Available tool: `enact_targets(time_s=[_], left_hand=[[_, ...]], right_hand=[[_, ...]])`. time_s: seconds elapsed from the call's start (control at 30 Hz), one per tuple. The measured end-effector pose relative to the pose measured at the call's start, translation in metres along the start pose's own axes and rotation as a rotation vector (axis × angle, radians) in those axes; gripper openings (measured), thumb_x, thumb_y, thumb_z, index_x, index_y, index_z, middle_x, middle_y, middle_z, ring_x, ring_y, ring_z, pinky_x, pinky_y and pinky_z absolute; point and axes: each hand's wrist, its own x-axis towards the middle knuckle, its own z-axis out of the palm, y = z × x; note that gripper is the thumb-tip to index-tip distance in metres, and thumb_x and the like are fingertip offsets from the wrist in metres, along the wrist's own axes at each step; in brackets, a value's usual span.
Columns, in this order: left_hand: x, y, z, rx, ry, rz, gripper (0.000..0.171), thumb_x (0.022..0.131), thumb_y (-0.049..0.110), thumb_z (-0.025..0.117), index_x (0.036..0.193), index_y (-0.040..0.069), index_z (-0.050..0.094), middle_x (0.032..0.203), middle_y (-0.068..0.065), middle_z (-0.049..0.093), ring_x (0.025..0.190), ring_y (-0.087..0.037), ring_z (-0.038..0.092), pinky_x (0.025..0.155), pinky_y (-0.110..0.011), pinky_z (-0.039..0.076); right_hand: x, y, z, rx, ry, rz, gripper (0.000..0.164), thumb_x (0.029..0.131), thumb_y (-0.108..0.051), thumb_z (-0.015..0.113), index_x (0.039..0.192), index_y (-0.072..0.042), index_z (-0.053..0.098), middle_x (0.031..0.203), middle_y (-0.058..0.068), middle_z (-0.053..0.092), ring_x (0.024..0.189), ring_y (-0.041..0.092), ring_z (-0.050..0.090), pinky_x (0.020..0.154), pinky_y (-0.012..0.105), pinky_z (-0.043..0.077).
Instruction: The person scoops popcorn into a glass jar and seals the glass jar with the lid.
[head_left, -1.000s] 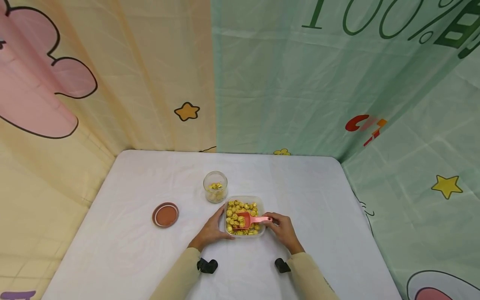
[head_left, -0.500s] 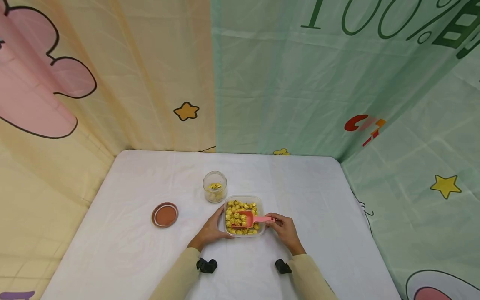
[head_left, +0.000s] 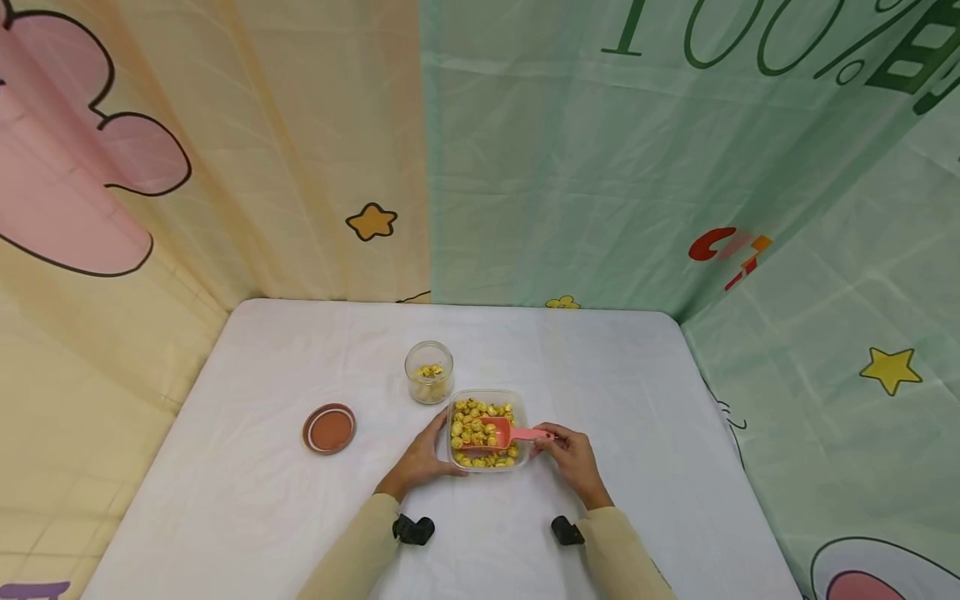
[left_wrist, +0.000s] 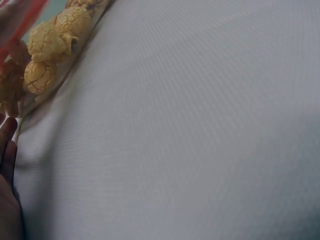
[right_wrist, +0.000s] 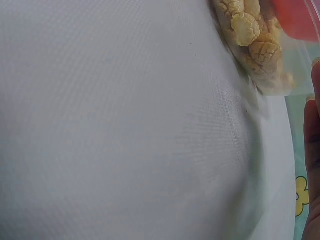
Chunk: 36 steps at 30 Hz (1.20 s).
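A clear plastic container [head_left: 521, 403] filled with yellow popcorn [head_left: 467, 417] stands in the middle of the table in the head view. My left hand [head_left: 416, 460] holds its left side, fingers along the wall and thumb at the near corner. With my right hand [head_left: 573, 458] I pinch the handle end of a pink scoop [head_left: 504, 433]. The scoop lies level among the popcorn, some pieces inside it. In the right wrist view the scoop [right_wrist: 300, 17] shows red above popcorn [right_wrist: 265, 52]. Only part of the left hand [left_wrist: 8, 160] appears in the left wrist view.
Behind the container stands a glass jar [head_left: 429, 362] with some yellow popcorn low inside. A round brown lid [head_left: 330, 429] lies to the left on the white-covered table [head_left: 622, 375]. Printed curtains [head_left: 525, 167] hang along the table's back and sides.
The scoop and my right hand have shifted slightly to the right, drawing the scoop toward the container's right side. The left hand and the container have stayed put.
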Motion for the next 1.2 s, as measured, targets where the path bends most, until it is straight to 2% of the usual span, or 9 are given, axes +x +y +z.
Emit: enact_targets(time_s=[0.13, 0.27, 0.37, 0.4, 0.67, 1.0, 1.2], left_hand=[[0.000, 0.000, 0.000, -0.008, 0.000, 0.012, 0.118, 0.061, 0.024, 0.093, 0.154, 0.008, 0.021, 0.156, -0.017, 0.025, 0.143, -0.039, 0.021, 0.115, -0.056, 0.021], [0.001, -0.002, 0.000, -0.014, 0.001, 0.025, 0.119, 0.060, 0.023, 0.093, 0.154, 0.008, 0.021, 0.157, -0.016, 0.025, 0.143, -0.039, 0.021, 0.115, -0.056, 0.022], [0.001, -0.003, 0.000, -0.014, 0.001, 0.027, 0.119, 0.060, 0.024, 0.093, 0.154, 0.008, 0.021, 0.157, -0.016, 0.024, 0.143, -0.039, 0.021, 0.115, -0.056, 0.022], [0.001, -0.004, 0.000, -0.011, 0.002, 0.027, 0.119, 0.060, 0.024, 0.093, 0.154, 0.008, 0.021, 0.157, -0.016, 0.025, 0.143, -0.039, 0.021, 0.115, -0.056, 0.022], [0.001, -0.003, 0.001, -0.016, 0.004, 0.025, 0.120, 0.059, 0.022, 0.093, 0.154, 0.008, 0.021, 0.157, -0.017, 0.025, 0.143, -0.039, 0.021, 0.115, -0.055, 0.022], [0.000, -0.002, 0.002, -0.025, 0.008, 0.022, 0.119, 0.059, 0.021, 0.093, 0.153, 0.008, 0.022, 0.156, -0.017, 0.025, 0.143, -0.039, 0.021, 0.116, -0.055, 0.021], [0.000, -0.003, 0.000, -0.027, 0.000, 0.032, 0.120, 0.059, 0.022, 0.094, 0.154, 0.010, 0.022, 0.156, -0.016, 0.027, 0.143, -0.039, 0.022, 0.115, -0.056, 0.021]], right_hand=[[0.002, 0.016, -0.001, 0.014, 0.033, -0.009, 0.020, 0.090, -0.002, 0.065, 0.104, 0.011, 0.066, 0.076, 0.020, 0.068, 0.070, 0.025, 0.067, 0.073, 0.026, 0.058], [0.002, 0.007, -0.003, 0.024, 0.048, 0.041, 0.020, 0.089, -0.002, 0.065, 0.106, 0.009, 0.067, 0.079, 0.020, 0.069, 0.073, 0.028, 0.068, 0.076, 0.020, 0.056], [0.001, -0.008, -0.005, 0.023, 0.034, 0.060, 0.020, 0.089, 0.001, 0.064, 0.107, 0.011, 0.066, 0.083, 0.026, 0.068, 0.077, 0.037, 0.067, 0.078, 0.023, 0.057], [0.001, -0.007, -0.006, 0.021, 0.031, 0.049, 0.020, 0.090, 0.001, 0.063, 0.107, 0.011, 0.066, 0.084, 0.026, 0.068, 0.077, 0.037, 0.067, 0.077, 0.019, 0.055], [0.004, -0.009, -0.008, 0.021, 0.046, 0.038, 0.019, 0.090, 0.001, 0.063, 0.106, 0.011, 0.066, 0.087, 0.027, 0.067, 0.078, 0.042, 0.065, 0.078, 0.016, 0.055], [0.005, -0.018, -0.007, 0.062, 0.059, 0.028, 0.021, 0.091, 0.001, 0.062, 0.108, 0.013, 0.064, 0.096, 0.033, 0.064, 0.074, 0.026, 0.068, 0.080, 0.017, 0.054], [0.008, -0.021, -0.004, 0.055, 0.061, 0.040, 0.022, 0.092, 0.000, 0.062, 0.110, 0.013, 0.064, 0.096, 0.034, 0.064, 0.075, 0.026, 0.068, 0.081, 0.017, 0.053]])
